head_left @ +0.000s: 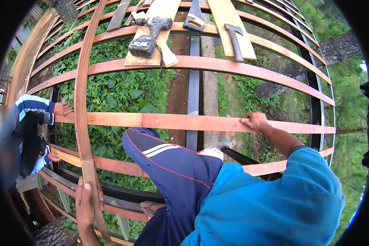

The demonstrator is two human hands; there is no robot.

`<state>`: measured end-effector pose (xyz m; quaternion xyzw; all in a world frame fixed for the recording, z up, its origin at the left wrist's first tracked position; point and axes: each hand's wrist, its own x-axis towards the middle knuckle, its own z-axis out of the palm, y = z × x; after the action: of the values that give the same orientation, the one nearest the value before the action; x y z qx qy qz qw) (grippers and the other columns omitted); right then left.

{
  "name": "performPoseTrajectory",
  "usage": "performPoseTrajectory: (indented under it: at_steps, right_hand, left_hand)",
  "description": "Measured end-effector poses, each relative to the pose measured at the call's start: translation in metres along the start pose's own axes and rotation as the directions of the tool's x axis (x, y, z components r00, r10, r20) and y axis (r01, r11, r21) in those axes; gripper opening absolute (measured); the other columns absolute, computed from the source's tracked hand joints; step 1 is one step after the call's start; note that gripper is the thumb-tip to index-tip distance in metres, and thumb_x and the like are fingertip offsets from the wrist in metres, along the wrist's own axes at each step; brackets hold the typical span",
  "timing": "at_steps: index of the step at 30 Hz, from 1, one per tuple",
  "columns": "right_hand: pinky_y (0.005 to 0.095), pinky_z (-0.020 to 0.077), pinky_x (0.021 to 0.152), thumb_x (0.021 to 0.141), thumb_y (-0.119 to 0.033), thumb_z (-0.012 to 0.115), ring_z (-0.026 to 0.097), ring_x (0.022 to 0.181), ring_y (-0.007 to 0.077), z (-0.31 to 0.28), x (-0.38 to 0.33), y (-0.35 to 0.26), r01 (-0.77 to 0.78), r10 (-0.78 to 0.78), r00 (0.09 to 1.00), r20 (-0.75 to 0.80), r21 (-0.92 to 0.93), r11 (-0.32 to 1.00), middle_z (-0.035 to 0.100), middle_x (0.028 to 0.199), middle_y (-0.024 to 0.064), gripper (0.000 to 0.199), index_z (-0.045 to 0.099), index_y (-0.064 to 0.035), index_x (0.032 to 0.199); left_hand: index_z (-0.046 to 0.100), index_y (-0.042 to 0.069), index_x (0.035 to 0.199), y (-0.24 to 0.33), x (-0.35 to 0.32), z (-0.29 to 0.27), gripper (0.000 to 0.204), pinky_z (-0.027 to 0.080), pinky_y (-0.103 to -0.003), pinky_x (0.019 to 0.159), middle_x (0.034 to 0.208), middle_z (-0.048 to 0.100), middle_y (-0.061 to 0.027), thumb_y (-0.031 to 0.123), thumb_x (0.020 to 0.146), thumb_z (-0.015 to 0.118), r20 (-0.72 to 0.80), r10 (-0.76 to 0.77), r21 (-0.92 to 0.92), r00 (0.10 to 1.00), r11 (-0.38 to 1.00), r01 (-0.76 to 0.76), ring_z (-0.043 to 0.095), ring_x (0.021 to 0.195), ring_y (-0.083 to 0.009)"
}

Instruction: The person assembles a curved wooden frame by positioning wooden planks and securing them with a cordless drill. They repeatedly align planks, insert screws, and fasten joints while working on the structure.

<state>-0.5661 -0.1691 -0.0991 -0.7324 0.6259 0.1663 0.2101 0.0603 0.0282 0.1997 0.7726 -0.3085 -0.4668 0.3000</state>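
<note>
My left hand [85,201] is closed around the near end of a long wooden batten [84,82], which lies lengthwise across several crosswise slats. My right hand [256,121] is curled over a reddish wooden slat [201,122], its fingers at the slat's far edge. That slat runs crosswise in front of my knee, with a joint left of its middle. A co-worker's hand [62,108] touches the slat's left end, beside the long batten. Lower down, the co-worker's other hand [53,156] is at a short pale piece of wood [67,157].
On boards ahead lie a cordless drill [151,35], a handsaw [194,18] and a hatchet [234,41]. Wide gaps between the slats show green plants [110,90] and a dark metal beam [193,90] below. A tree trunk [340,49] stands at the right.
</note>
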Motion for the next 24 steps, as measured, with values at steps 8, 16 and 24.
performPoseTrajectory:
  at_steps: [8, 16, 24]
  right_hand:
    - [0.0521, 0.0569, 0.080, 0.089, -0.080, 0.050, 0.074, 0.091, 0.0382, 0.000, 0.004, 0.003, -0.015, 0.016, 0.999, 0.050, -0.022, 1.000, 0.077, 0.089, 0.0159, 0.075, 0.074, -0.0114, 0.105]
    - [0.0504, 0.0560, 0.081, 0.089, -0.078, 0.054, 0.074, 0.092, 0.0372, 0.001, 0.004, 0.002, 0.004, -0.004, 0.999, 0.048, -0.003, 1.000, 0.077, 0.089, 0.0139, 0.068, 0.074, -0.0142, 0.103]
    - [0.0521, 0.0563, 0.081, 0.091, -0.074, 0.053, 0.073, 0.096, 0.0371, -0.002, 0.006, 0.005, 0.012, -0.007, 0.988, 0.155, -0.030, 0.999, 0.076, 0.099, 0.0156, 0.065, 0.074, -0.0135, 0.104]
  left_hand:
    - [0.051, 0.009, 0.114, -0.037, 0.033, 0.047, 0.031, 0.048, -0.027, 0.043, 0.073, 0.059, -0.0045, 0.040, 0.109, 0.050, -0.036, -0.091, -0.317, 0.995, 0.945, 0.075, 0.059, 0.050, -0.0136]
    - [0.050, 0.011, 0.098, -0.032, 0.063, 0.075, 0.027, 0.050, -0.024, 0.047, 0.075, 0.063, -0.0041, 0.034, 0.112, 0.050, -0.080, -0.014, -0.359, 0.997, 0.933, -0.016, 0.061, 0.053, -0.0116]
    - [0.061, 0.005, 0.104, -0.017, 0.114, 0.094, 0.023, 0.055, -0.026, 0.064, 0.082, 0.066, -0.0037, 0.026, 0.110, 0.056, 0.029, 0.025, -0.232, 0.999, 0.973, -0.017, 0.064, 0.067, -0.0107]
